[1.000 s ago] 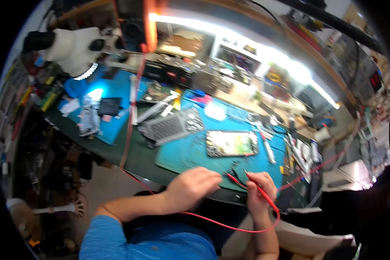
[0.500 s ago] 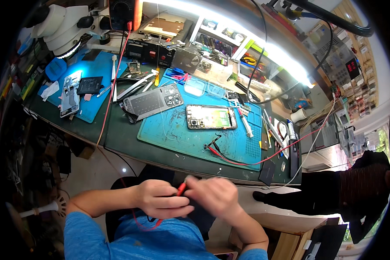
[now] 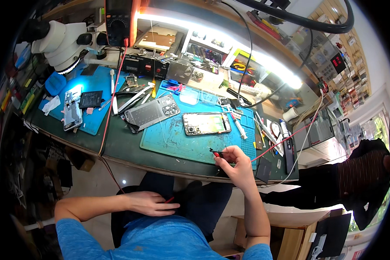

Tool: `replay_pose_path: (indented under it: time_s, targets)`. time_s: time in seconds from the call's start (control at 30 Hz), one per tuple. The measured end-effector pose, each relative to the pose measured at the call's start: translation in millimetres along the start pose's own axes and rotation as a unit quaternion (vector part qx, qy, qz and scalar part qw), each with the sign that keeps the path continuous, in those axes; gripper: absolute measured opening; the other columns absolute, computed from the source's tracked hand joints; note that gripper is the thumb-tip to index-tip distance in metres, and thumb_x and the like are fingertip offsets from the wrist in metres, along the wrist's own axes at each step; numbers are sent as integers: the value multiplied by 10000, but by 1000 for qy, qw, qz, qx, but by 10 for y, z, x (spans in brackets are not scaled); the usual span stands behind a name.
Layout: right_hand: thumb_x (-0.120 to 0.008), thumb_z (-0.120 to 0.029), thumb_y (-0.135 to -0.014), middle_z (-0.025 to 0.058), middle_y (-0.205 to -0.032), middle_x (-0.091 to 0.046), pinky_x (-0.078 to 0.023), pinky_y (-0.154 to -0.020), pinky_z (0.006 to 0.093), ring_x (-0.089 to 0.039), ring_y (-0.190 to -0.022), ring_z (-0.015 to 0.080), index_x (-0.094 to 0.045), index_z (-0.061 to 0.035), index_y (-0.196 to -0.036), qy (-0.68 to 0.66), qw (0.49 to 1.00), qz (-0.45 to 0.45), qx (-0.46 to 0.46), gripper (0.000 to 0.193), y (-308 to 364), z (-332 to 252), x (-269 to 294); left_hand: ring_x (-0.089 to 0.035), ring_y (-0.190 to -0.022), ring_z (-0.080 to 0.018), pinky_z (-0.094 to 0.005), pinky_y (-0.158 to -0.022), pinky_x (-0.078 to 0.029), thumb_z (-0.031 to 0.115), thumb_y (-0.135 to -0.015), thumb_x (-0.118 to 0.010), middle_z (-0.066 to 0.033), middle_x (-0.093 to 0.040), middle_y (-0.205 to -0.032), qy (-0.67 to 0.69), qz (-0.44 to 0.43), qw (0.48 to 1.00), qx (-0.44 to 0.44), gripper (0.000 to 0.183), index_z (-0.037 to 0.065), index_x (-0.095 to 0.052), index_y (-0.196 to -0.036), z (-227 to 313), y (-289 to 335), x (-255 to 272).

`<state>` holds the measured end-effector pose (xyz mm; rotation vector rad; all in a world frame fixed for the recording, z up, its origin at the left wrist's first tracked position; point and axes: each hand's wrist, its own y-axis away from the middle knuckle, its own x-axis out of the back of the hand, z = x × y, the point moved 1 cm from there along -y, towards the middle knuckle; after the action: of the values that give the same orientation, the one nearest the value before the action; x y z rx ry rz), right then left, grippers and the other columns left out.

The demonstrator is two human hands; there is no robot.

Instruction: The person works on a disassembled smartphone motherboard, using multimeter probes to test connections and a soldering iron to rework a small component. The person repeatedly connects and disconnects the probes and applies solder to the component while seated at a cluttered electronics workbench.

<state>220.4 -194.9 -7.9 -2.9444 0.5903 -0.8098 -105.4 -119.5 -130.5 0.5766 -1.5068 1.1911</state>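
Over the front edge of the blue work mat (image 3: 177, 151), my right hand (image 3: 238, 167) pinches small red and black test clips (image 3: 216, 154). Their red lead runs off to the right. My left hand (image 3: 149, 203) rests low over my lap, its fingers closed around a red test probe (image 3: 170, 199), of which only a short red part shows. Beyond my right hand lies an opened phone (image 3: 206, 124), its inner parts exposed. A grey phone back cover (image 3: 154, 113) with a camera block lies to its left.
A white microscope (image 3: 63, 45) stands at the back left beside an orange-edged multimeter (image 3: 118, 26). Another opened phone (image 3: 73, 110) lies on the left mat. A syringe (image 3: 239, 126) and pens are at the right. A person in dark clothes (image 3: 351, 177) is off to the right.
My right hand has left my left hand, moved forward to the mat and picked up the clips there. My left hand has sunk toward my lap with the red probe. The view has shifted slightly.
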Motion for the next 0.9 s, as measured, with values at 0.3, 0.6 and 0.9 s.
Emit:
replay_pose_path:
  time_s: [0.3,0.6,0.9]
  targets:
    - [-798,93,-841,86,-1006,-742,-578,-677,333,-733,-825,241,-643,-46,-1066,302,886,122,329,307,-118,-120,103,-679,-1233,-418,-474,-1046,-563,274,-931,-844,-222,-693,-1332,6,195,915,353,612,0,-626,-1432,-1566,-1027,1063]
    - [-771,114,-903,105,-1068,-728,-584,-716,265,-699,-805,126,-653,-13,-1077,47,968,126,211,245,-73,202,275,-608,-1261,-413,-497,-1098,-492,393,-838,-899,-223,-630,-1367,28,-4,937,349,935,-12,-481,-1570,-2028,-1554,836]
    - [-849,8,-883,81,-1033,-726,-584,-671,322,-707,-763,180,-722,-46,-1081,118,961,53,244,241,-173,-150,322,-563,-1343,-373,-494,-1158,-430,251,-794,-896,-194,-610,-1411,157,-64,968,186,1015,48,-406,-1660,-1645,-1369,1085]
